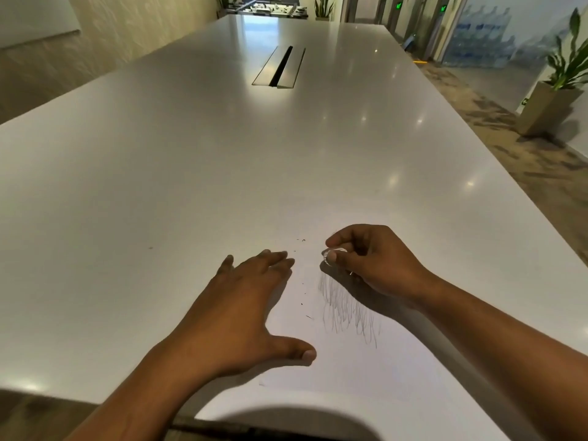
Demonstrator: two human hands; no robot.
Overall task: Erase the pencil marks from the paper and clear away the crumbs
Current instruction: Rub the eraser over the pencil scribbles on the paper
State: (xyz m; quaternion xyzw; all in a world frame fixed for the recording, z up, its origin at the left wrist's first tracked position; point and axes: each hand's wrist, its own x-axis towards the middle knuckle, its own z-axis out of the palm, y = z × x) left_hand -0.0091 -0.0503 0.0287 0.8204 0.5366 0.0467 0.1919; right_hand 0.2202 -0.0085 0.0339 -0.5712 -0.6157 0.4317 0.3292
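At the near end of the long white surface point(191, 154) lies a sheet of paper point(334, 370), white on white, so only its near left corner and a faint left edge can be made out; the other edges are lost in the glare. Across the paper's left edge the left hand point(241, 313) rests flat, fingers straight and spread, thumb out on the sheet, its grip slack. Over the paper's middle the right hand point(372, 262) has its grip clamped, thumb against forefinger, on a small pale eraser point(339, 249), which is blurred and mostly covered by the fingertips; whether it touches the sheet I cannot tell. Thin grey pencil marks point(346, 310) run from under that hand toward the paper's near edge, their far end hidden by the hand and its shadow. A few dark crumbs point(303, 240) dot the paper between the hands and just past the fingertips, too small to count. Well beyond the paper a metal cable slot point(280, 66) is set into the top. Both forearms are cut off by the frame.
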